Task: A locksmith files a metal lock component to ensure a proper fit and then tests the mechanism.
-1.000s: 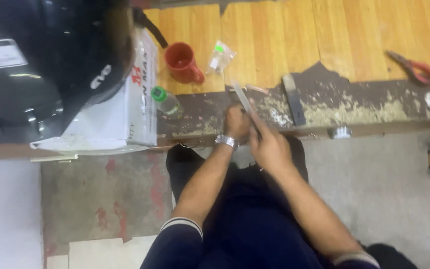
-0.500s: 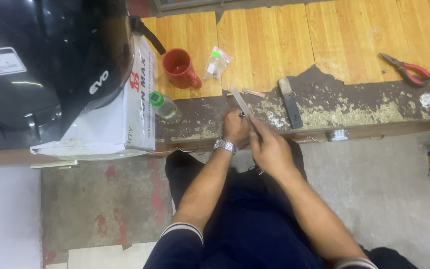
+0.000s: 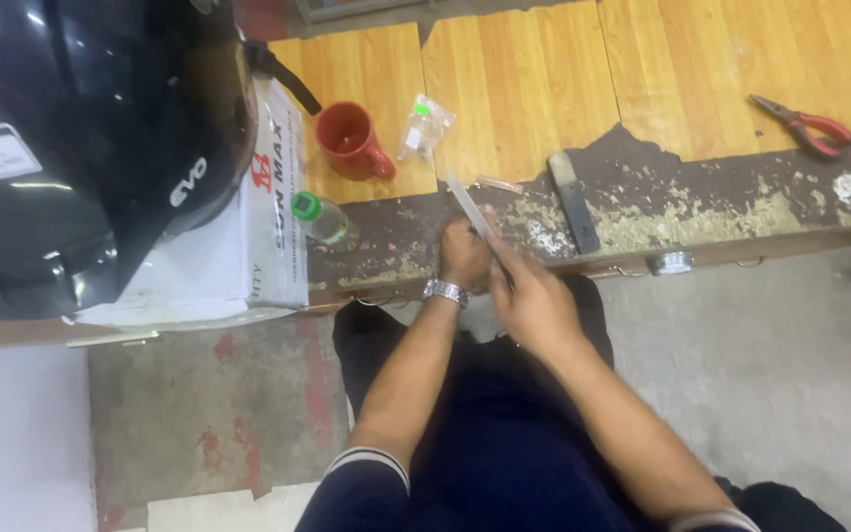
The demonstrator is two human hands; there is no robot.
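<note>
A flat grey metal file (image 3: 468, 204) slants up over the worn front edge of the wooden workbench (image 3: 544, 89). My right hand (image 3: 534, 300) grips its lower end. My left hand (image 3: 465, 256), with a metal watch on the wrist, is closed against the bench edge just under the file; what it holds is hidden by its fingers. Both hands meet at the bench's front edge.
A black helmet (image 3: 81, 148) rests on a white box (image 3: 248, 246) at the left. A red mug (image 3: 350, 140), a green-capped bottle (image 3: 322, 217), a small plastic bag (image 3: 424, 126), a dark flat bar (image 3: 574, 202) and red-handled pliers (image 3: 808, 125) lie on the bench. Concrete floor lies below.
The view has shifted slightly. My hands stay at the bench edge, and the file has moved a little along its length.
</note>
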